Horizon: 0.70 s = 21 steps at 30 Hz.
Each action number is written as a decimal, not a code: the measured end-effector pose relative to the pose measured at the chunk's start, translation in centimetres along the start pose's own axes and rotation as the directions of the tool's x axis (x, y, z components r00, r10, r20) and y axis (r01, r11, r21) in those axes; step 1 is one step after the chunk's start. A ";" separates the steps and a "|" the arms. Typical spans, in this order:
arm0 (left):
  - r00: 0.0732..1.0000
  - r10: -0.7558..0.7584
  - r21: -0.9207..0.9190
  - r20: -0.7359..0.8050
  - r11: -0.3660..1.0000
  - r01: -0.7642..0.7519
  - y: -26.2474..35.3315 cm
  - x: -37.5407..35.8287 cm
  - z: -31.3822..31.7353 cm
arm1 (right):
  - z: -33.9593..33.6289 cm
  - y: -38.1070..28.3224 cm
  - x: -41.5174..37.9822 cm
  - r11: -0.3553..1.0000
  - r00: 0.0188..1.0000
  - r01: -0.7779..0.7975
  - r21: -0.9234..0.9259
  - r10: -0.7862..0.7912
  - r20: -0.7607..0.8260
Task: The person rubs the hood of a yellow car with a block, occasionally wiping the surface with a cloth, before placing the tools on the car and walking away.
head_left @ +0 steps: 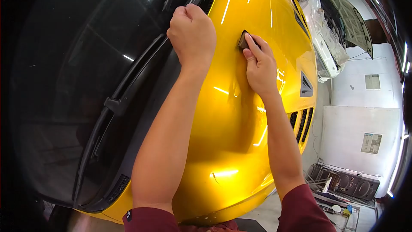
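My right hand pinches a small dark block with a brownish face, much like a coating applicator. The block is against the glossy yellow car hood, on its upper part. My left hand is closed in a fist over the hood's edge by the windshield. Its fingers curl away from me, so anything inside them is hidden. Beside that fist, a black wiper arm runs along the dark windshield. A small dark mark shows on the lower hood.
Black vents and a grey triangular insert sit in the hood. A white car with its hood raised stands beyond. Speaker-like panels and tools on a rack are at the lower right, by a white wall.
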<state>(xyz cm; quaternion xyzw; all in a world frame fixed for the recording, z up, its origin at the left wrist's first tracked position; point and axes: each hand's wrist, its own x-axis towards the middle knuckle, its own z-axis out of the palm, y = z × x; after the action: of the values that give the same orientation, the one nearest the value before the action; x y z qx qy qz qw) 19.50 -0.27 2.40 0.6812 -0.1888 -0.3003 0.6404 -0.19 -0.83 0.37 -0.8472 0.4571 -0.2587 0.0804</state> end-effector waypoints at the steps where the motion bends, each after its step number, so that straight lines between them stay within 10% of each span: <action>1: 1.000 -0.022 0.008 0.014 1.000 0.022 0.0 0.2 -0.1 | 0.1 -0.3 0.2 1.000 1.000 -0.018 0.006 0.018 -0.007; 5: 0.999 -0.036 0.009 -0.002 0.999 0.036 -0.2 0.6 0.2 | -1.6 -4.5 -8.0 0.996 0.999 0.017 -0.083 -0.014 0.043; 11: 0.999 -0.047 0.016 0.013 0.999 0.047 -0.3 0.7 0.1 | 1.0 0.7 1.9 1.000 0.999 0.020 -0.004 -0.020 -0.028; 15: 0.997 -0.076 -0.004 0.021 0.997 0.076 -0.3 0.7 0.2 | -1.3 -6.4 -8.0 0.992 0.991 -0.091 -0.091 0.100 0.094; 21: 1.000 -0.001 -0.006 -0.023 1.000 0.001 -0.5 0.7 0.4 | 0.7 -1.2 0.0 0.996 0.996 0.087 -0.036 -0.087 0.005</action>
<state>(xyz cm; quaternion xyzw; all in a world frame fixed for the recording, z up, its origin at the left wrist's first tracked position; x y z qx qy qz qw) 19.70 -0.95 1.83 0.6826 -0.1802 -0.2934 0.6446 1.04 -0.22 0.19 -0.8680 0.4243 -0.2521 0.0546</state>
